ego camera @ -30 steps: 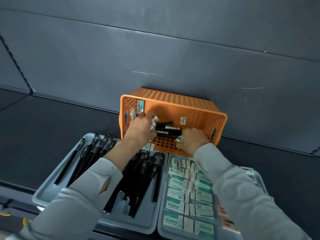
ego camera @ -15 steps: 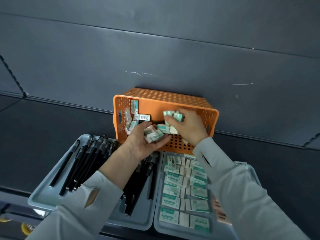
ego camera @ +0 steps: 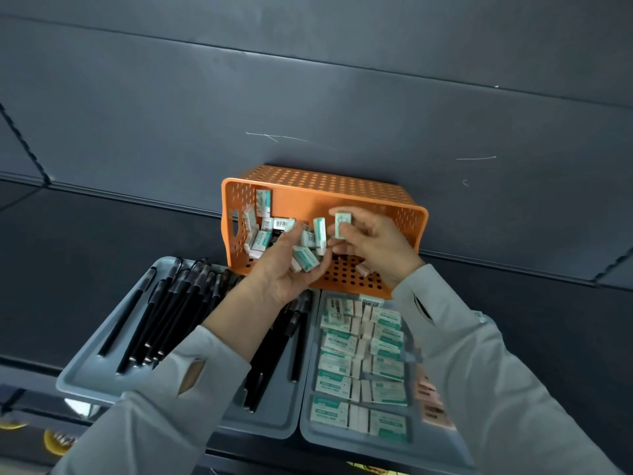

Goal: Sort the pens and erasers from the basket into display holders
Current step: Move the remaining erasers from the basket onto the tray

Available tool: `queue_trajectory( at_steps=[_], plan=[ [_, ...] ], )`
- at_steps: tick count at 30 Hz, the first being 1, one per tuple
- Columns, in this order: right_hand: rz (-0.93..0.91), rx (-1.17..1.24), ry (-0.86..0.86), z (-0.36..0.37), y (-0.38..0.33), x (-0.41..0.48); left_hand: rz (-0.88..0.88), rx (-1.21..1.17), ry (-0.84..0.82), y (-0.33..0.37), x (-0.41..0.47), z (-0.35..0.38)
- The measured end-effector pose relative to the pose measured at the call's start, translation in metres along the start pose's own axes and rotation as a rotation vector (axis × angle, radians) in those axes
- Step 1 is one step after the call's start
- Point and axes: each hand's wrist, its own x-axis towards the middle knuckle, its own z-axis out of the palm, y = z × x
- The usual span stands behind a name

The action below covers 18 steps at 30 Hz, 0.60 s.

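While the orange basket [ego camera: 342,193] lies tipped toward us for reach, the left hand [ego camera: 284,272] cups loose erasers [ego camera: 305,257], grip curled like a scoop; the right hand [ego camera: 373,245] has its grip pinching a single eraser [ego camera: 342,222], with the eraser tray [ego camera: 329,442] just below.

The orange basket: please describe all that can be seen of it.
The orange basket looks like plastic, its walls pierced with round holes, a handle slot in one side wall. It is tipped so its opening faces the camera, behind two grey trays. Loose erasers lie inside. The left hand cups some at its mouth; the right hand pinches one eraser.
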Motion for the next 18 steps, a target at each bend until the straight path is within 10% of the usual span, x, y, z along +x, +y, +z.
queue_trajectory(
  at_steps=[18],
  plan=[
    [0.1,0.185,0.002,-0.036,0.024,-0.055,0.096,0.143,0.088,-0.021,-0.027,0.0]
  ],
)
